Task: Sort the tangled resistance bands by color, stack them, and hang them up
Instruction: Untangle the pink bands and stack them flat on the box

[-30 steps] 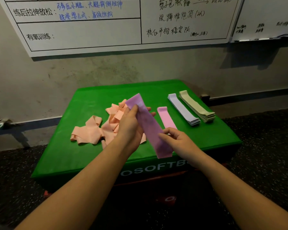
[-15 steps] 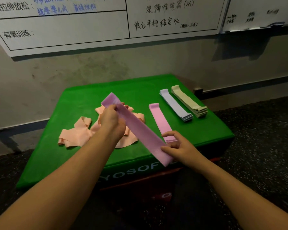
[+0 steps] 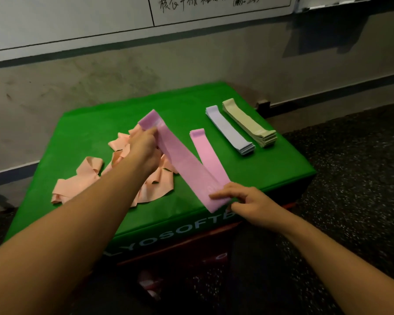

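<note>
Head view. The left hand (image 3: 146, 147) pinches the far end of a purple band (image 3: 182, 162), fingers curled round its edge. The right hand (image 3: 248, 201) pinches the near end of the same band between thumb and fingers. The band is stretched flat and straight between the two hands, running diagonally from far left to near right above the green box (image 3: 114, 123).

A pink band (image 3: 208, 155) lies flat on the box top just right of the purple band; its near end passes under the purple band near the right hand. A stack of pale blue bands (image 3: 230, 130) lies further right, and a stack of beige bands (image 3: 250, 122) lies just beside it, close to the right edge.

A loose heap of peach bands (image 3: 82, 180) lies on the left half of the box, partly hidden by the left forearm. A whiteboard (image 3: 77, 19) hangs on the wall behind.
</note>
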`<state>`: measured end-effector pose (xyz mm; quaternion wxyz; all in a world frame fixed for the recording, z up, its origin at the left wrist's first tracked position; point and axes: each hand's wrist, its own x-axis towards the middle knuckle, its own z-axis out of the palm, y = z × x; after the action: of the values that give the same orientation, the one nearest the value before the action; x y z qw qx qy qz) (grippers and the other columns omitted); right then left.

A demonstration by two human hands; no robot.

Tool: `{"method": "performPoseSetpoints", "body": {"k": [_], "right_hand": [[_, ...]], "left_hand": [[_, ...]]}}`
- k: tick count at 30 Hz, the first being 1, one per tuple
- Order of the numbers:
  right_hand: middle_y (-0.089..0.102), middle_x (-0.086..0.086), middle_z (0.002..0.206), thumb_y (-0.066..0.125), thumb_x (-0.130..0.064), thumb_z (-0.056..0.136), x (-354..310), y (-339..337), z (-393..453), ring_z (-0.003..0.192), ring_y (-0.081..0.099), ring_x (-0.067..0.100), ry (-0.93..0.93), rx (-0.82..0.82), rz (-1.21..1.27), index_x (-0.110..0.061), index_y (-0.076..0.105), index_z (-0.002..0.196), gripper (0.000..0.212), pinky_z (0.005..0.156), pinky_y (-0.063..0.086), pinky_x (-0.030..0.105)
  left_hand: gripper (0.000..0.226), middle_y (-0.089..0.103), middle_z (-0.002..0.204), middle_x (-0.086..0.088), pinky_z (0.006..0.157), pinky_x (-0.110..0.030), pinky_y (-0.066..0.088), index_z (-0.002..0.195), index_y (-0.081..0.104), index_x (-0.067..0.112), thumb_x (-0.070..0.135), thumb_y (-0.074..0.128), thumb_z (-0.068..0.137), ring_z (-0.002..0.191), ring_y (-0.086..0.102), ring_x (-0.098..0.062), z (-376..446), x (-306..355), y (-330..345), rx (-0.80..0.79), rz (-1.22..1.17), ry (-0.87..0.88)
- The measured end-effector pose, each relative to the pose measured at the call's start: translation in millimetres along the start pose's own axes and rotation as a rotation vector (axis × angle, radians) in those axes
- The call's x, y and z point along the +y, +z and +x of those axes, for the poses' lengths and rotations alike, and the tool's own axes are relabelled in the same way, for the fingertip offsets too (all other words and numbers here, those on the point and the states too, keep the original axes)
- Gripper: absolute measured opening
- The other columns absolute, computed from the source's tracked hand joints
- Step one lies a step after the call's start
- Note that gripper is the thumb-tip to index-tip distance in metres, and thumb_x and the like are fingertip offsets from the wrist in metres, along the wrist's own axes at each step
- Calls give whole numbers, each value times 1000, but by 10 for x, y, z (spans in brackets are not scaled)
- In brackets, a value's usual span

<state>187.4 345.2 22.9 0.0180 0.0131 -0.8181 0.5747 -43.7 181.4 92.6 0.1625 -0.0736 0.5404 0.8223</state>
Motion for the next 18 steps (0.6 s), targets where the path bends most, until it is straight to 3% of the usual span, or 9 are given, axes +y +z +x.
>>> {"method": "performPoseSetpoints", "body": {"k": [3,6,9,13,15,18], "right_hand": [[59,-10,105,56,2,85,156,-46,36,94,60,26,-80,17,-98,-28,68,122,50,79,51,39],[62,-10,98,75,-8,86,260,-105,125,92,62,8,-110,160,-162,-24,73,111,30,81,52,20],[60,-16,93,76,-25,85,323,-217,207,87,60,1,-177,291,-196,-24,76,102,17,76,45,10],[50,-10,104,57,-54,93,480,-358,287,97,47,11,-256,434,-415,-25,79,98,36,88,38,22],[52,-9,109,57,-50,94,537,-432,329,98,44,15,-300,475,-516,-29,78,97,30,87,38,34],[62,-3,100,60,-38,96,610,-481,433,92,50,17,-392,446,-518,-16,79,101,30,79,44,35]], "left_hand": [[35,62,105,-8,63,-31,56,133,49,12,3,51,99,89,63,-18,170,-76,135,-33,50,11],[34,61,109,-8,60,-32,57,132,48,10,5,52,99,92,64,-20,336,-149,273,-64,124,15],[33,62,115,-8,61,-31,57,132,49,10,6,51,100,96,66,-21,530,-226,411,-88,198,-4],[23,63,105,-5,65,-31,55,122,52,13,7,49,100,88,65,-19,778,-356,577,-75,280,-6],[21,62,102,-5,63,-30,54,120,52,12,7,51,100,84,65,-18,894,-432,646,-86,346,-4],[19,61,106,-8,64,-29,54,116,51,11,4,54,98,90,64,-21,1073,-541,708,-100,445,5]]}}
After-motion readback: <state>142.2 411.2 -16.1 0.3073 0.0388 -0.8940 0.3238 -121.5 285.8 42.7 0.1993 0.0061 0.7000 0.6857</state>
